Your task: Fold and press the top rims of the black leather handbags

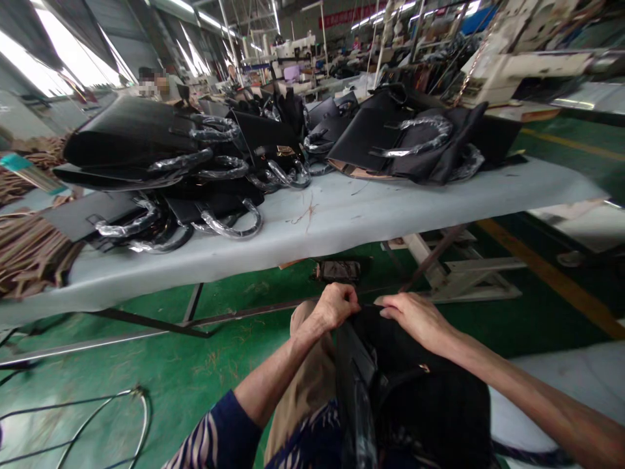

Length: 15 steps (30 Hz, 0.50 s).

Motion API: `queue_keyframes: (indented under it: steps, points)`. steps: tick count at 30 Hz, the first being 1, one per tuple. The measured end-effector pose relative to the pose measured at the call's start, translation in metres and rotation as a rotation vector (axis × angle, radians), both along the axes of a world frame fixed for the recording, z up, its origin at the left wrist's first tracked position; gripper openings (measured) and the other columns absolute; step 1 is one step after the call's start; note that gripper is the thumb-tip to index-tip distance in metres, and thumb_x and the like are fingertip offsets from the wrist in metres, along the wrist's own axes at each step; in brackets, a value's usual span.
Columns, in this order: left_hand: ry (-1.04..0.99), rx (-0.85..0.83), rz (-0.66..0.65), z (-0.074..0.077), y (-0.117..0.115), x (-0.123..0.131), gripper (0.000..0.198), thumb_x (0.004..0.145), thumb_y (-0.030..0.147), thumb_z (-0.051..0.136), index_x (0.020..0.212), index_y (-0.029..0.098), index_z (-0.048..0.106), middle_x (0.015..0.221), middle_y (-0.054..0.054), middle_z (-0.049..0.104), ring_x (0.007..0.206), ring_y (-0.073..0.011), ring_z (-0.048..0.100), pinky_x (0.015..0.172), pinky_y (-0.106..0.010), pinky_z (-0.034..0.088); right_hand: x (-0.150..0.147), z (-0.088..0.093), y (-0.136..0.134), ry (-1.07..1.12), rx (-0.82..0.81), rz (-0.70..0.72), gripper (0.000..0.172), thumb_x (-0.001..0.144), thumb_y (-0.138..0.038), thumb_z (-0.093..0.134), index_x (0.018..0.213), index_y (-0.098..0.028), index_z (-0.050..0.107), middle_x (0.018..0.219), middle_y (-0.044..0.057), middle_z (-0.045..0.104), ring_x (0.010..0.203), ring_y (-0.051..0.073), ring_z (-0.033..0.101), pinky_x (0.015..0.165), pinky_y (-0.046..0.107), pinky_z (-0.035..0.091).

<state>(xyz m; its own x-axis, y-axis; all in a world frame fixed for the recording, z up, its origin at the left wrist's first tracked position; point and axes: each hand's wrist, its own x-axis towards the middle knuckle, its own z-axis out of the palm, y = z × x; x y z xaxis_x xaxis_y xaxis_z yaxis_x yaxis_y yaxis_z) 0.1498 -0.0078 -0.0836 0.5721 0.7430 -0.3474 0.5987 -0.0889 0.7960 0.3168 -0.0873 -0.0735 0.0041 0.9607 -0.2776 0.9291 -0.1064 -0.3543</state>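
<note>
A black handbag (434,410) rests on my lap, its dark lining facing up and a small gold-coloured piece showing on it. One handle (364,423), wrapped in clear plastic, hangs along its left side. My left hand (336,305) pinches the bag's far edge, fingers closed on it. Just to the right, my right hand (407,316) grips the same edge between thumb and fingers. A short stretch of edge lies between the two hands.
Ahead stands a long table (293,234) with a pale cover, bearing several black handbags (131,133) with plastic-wrapped handles. Brown strips (34,254) are piled at its left end. A metal wire frame (141,417) is on the green floor at lower left. Sewing machines (541,65) stand beyond.
</note>
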Motion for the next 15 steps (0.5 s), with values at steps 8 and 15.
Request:
queue_keyframes:
  steps: [8, 15]
  points:
    - [-0.110, -0.029, 0.033, -0.008, 0.003, 0.001, 0.024, 0.057, 0.001, 0.058, 0.075, 0.015, 0.050, 0.062, 0.007, 0.050, 0.056, -0.0055, 0.044, 0.051, -0.015, 0.032, 0.000, 0.008, -0.001, 0.025, 0.003, 0.016, 0.022, 0.081, -0.027, 0.047, 0.066, -0.022, 0.062, 0.067, 0.000, 0.064, 0.073, 0.016, 0.060, 0.063, 0.023, 0.035]
    - [-0.152, -0.055, -0.005, -0.013, 0.004, -0.001, 0.026, 0.060, 0.001, 0.058, 0.081, 0.015, 0.053, 0.069, 0.003, 0.060, 0.064, -0.0082, 0.054, 0.057, -0.015, 0.039, 0.001, 0.010, 0.000, 0.015, 0.005, 0.033, 0.023, 0.082, -0.029, 0.046, 0.066, -0.023, 0.062, 0.067, 0.000, 0.064, 0.073, 0.016, 0.061, 0.063, 0.023, 0.036]
